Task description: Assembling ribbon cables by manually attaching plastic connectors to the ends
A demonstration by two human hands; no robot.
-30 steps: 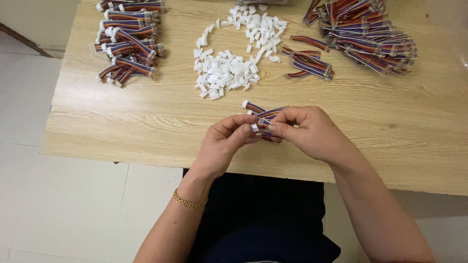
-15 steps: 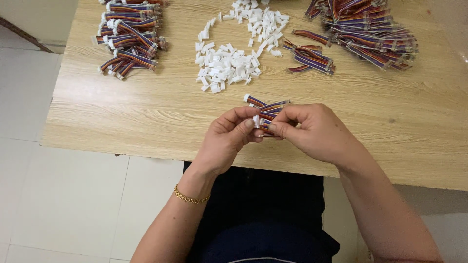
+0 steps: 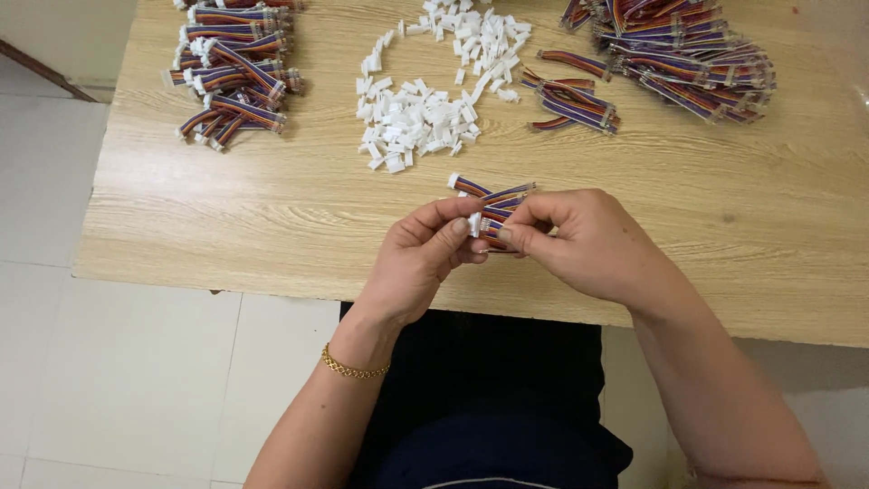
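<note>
Head view:
- Pale wooden table (image 3: pixel 272 217) fills the upper frame; its near edge runs across just below the hands, with white floor tiles (image 3: pixel 109 380) beyond it at 8 o'clock.
- At 11 o'clock lies a heap of striped ribbon cables (image 3: pixel 231 77) with white ends.
- At 12 o'clock a loose scatter of small white plastic connectors (image 3: pixel 425 109) spreads toward the hands, well apart from them.
- At 1 o'clock sits a larger pile of striped cables (image 3: pixel 688 59), with a few strays (image 3: pixel 575 95) just beside it.
- Nothing lies between the hands and these piles; bare wood separates them.
- Left hand (image 3: pixel 421 258) rises from 6 o'clock, a gold bracelet (image 3: pixel 353 367) on the wrist, thumb and forefinger pinched on a white connector (image 3: pixel 474 224).
- Right hand (image 3: pixel 588 240) comes in from 4 o'clock, fingers curled shut around a small bundle of striped cables (image 3: pixel 493 204), which fans out at 12 o'clock above the fingertips, over the table near its front edge.
</note>
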